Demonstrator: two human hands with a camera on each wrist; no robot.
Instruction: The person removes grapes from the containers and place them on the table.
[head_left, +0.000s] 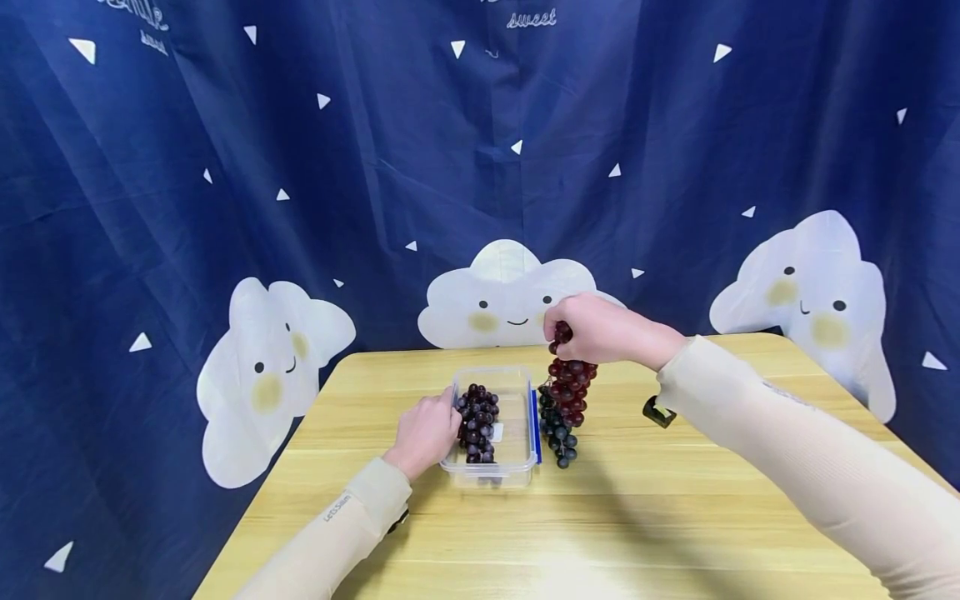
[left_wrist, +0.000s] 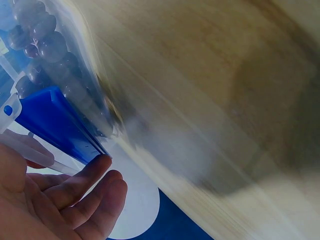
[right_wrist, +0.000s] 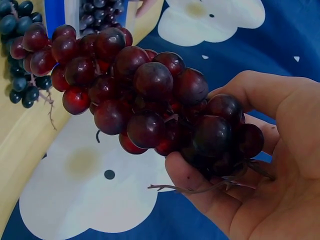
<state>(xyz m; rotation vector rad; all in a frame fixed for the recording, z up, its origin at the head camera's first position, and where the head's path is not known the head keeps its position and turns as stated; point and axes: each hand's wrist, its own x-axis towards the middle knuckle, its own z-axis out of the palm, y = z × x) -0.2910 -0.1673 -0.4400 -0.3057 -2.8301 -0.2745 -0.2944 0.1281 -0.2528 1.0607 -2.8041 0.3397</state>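
Observation:
My right hand [head_left: 588,329] holds a bunch of dark red grapes [head_left: 572,392] by its stem end, so it hangs down above the table. In the right wrist view, thumb and fingers close round the top grapes [right_wrist: 215,135] and a thin brown stem sticks out. At the left wall of a clear plastic container [head_left: 517,458], my left hand [head_left: 427,433] grips the side near a blue latch flap [left_wrist: 57,122]. Inside the container, toward its left, lies a bunch of purple grapes [head_left: 477,421]. A blackish-green bunch of grapes [head_left: 561,437] lies right of the container, partly behind the red ones.
Everything stands on a light wooden table [head_left: 675,500]. Another blue latch flap [head_left: 536,425] hangs on the container's right side, beside the blackish-green grapes. Behind the table hangs a dark blue curtain [head_left: 412,167] with white clouds and triangles.

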